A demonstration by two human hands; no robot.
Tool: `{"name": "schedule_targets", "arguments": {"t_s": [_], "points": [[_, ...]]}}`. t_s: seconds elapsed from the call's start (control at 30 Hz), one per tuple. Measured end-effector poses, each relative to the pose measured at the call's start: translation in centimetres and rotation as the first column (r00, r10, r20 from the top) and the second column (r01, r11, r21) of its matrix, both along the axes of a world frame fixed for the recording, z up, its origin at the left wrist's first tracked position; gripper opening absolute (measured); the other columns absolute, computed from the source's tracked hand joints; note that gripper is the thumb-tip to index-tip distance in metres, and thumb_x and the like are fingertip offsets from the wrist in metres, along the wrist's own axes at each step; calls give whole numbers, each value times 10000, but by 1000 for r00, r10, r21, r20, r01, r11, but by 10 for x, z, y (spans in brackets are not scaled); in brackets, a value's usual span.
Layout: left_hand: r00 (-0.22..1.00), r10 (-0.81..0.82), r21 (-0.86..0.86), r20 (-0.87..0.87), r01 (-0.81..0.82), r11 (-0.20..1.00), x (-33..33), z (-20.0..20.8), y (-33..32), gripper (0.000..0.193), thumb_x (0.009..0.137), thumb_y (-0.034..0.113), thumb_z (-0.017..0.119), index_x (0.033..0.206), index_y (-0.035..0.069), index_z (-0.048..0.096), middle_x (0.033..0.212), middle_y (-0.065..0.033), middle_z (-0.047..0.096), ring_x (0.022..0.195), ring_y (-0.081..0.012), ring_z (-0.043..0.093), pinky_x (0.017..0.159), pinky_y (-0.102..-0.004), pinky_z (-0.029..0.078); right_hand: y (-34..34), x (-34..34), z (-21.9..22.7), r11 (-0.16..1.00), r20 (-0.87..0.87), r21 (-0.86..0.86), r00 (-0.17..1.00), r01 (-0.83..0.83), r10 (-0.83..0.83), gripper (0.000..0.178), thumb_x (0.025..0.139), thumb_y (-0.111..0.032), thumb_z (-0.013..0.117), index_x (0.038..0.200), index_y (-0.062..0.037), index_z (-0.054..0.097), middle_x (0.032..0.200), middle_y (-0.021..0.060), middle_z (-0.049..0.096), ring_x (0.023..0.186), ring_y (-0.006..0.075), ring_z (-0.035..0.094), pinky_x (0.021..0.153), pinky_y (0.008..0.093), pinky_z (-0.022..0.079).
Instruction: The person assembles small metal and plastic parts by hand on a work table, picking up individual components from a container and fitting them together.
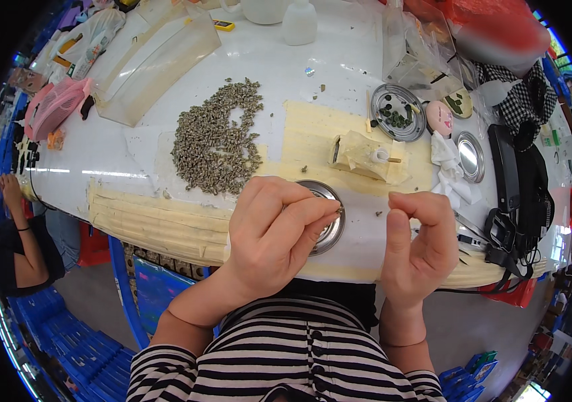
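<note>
My left hand is closed in a pinch above a round metal dish, which it partly covers. A tiny metal part shows at its fingertips. To the right, my right hand is raised with its fingers curled and the thumb tip close to the index fingertip. Whatever lies between them is too small to make out. One loose metal part rests on the table between the hands. Left of them spreads a big heap of small metal parts. Beyond the dish stands a tape-wrapped block with a small white tube.
Far right are a metal dish with dark green pieces, a pink oval item, a round metal lid and a black bag. A clear plastic panel, pink basket and white bottle stand farther back. Another person's arm is at left.
</note>
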State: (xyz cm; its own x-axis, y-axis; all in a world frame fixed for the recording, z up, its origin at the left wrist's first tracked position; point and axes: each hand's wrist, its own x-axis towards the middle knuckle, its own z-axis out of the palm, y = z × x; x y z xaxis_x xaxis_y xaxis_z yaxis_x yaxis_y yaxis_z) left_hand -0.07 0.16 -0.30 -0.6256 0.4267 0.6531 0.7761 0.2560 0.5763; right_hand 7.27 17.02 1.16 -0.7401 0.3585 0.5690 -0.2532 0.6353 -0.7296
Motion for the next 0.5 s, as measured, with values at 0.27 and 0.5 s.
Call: {"name": "schedule_targets", "arguments": {"t_s": [0.27,0.5], "points": [[999,36,9,-11,-36,999,-1,1,3,205,719,6,796,907,29,717,818,-63,606,724,-237,565,609,-326,445,21,-26,11,910,37,384,982,157,-185,255,786,-80,791,1031,-50,726,941,66,631,848,236,551,765,338,437],[1000,20,1,-2,-20,1000,0,0,1,196,741,1,788,920,29,713,841,-63,610,748,-227,555,645,-320,432,19,-28,9,900,24,395,977,183,-210,144,779,-72,795,908,-60,733,897,47,643,851,226,552,754,329,437]]}}
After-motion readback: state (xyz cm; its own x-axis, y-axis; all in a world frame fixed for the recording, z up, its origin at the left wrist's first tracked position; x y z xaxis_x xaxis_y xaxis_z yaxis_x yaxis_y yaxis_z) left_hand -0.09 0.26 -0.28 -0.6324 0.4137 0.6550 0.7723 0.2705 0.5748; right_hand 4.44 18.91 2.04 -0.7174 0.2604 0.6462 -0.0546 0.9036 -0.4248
